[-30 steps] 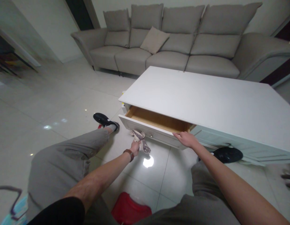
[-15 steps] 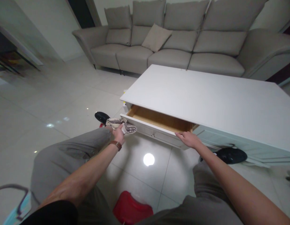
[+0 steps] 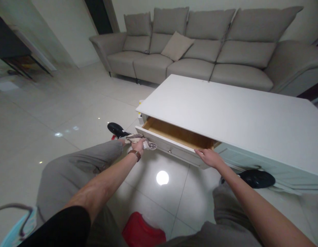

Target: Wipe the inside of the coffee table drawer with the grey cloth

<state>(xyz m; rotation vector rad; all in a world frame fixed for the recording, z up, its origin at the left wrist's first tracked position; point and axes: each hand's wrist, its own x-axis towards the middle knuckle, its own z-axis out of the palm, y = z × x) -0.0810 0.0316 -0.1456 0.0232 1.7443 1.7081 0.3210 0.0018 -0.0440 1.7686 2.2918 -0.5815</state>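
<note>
My left hand (image 3: 138, 145) is closed around a crumpled, patterned cloth (image 3: 134, 138), held against the left part of the drawer's front. A white drawer (image 3: 183, 153) with a small round knob (image 3: 170, 151) is pulled partway out, showing its wooden inside. My right hand (image 3: 209, 157) grips the top edge of the drawer front near its right end, thumb and fingers over the rim. The drawer belongs to a white coffee table (image 3: 225, 106).
A grey sofa (image 3: 189, 68) with a beige cushion (image 3: 176, 46) stands behind the table. Between my legs is a red plastic object (image 3: 143, 231). A light-blue item (image 3: 21, 228) with a dark handle lies at lower left. My black shoes (image 3: 256, 179) rest on the tiled floor.
My left hand has moved the cloth slightly right along the drawer front. My right hand keeps its hold on the drawer's edge. The whole view has shifted a little.
</note>
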